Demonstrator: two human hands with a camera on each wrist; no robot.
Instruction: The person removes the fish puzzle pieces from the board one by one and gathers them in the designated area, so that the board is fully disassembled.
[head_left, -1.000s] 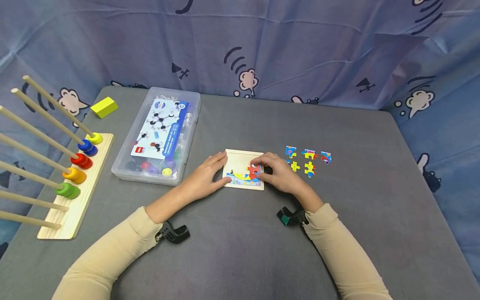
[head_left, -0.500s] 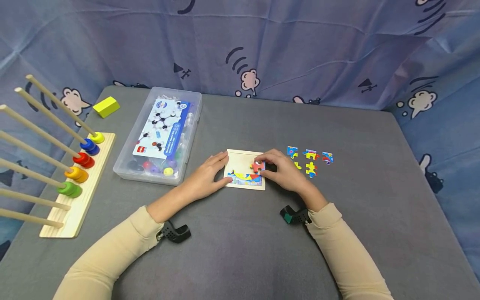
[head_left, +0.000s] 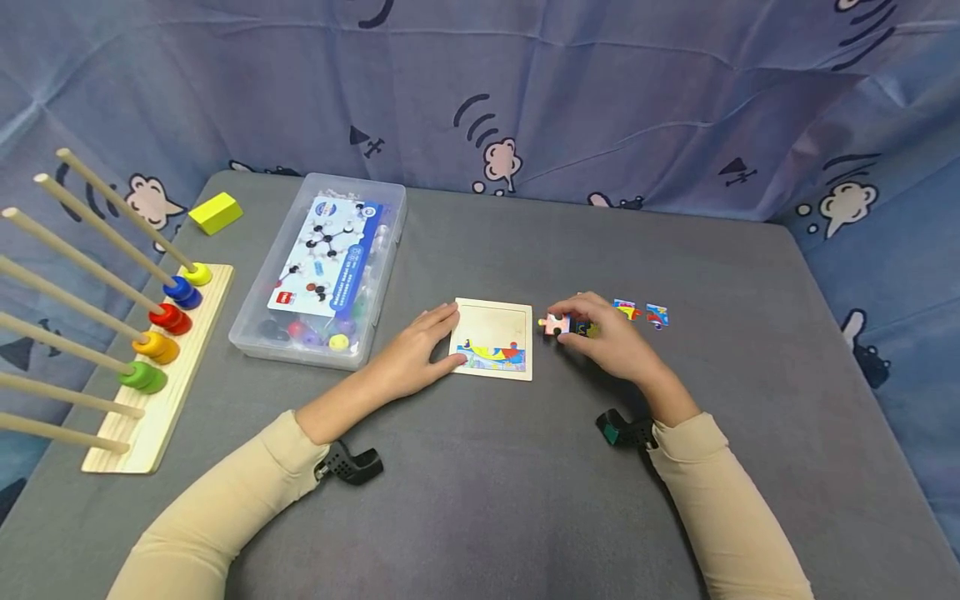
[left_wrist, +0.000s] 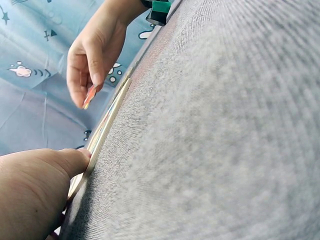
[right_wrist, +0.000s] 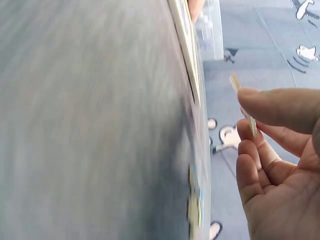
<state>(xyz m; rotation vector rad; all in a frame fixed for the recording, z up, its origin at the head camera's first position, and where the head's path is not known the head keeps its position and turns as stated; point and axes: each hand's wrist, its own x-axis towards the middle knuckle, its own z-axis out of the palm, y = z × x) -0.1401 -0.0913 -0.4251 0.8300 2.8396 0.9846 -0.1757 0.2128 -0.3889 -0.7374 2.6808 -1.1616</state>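
My left hand [head_left: 416, 352] rests at the left side of a square wooden puzzle tray [head_left: 491, 302], its fingers fairly straight. Its thumb [left_wrist: 75, 160] touches the tray's edge in the left wrist view. Fitted pieces [head_left: 491, 357] fill the tray's lower strip; bare wood shows above. To the right of the tray, my right hand [head_left: 611, 337] pinches a red puzzle piece [head_left: 556, 324] between thumb and fingers, lifted off the table. In the right wrist view this puzzle piece [right_wrist: 251, 122] appears edge-on. Loose pieces [head_left: 657, 315] lie behind and beyond the right hand, some partly hidden.
A clear plastic molecular model kit box [head_left: 318, 267] stands left of the tray. Farther left is a wooden peg rack [head_left: 161, 400] with coloured rings and tall rods. A yellow block [head_left: 216, 213] lies at the back left. A patterned curtain [head_left: 570, 100] hangs behind the grey table [head_left: 480, 500].
My right hand has lifted the red puzzle piece out of the tray and carried it right, over toward the loose pieces. My left hand has stayed at the tray.
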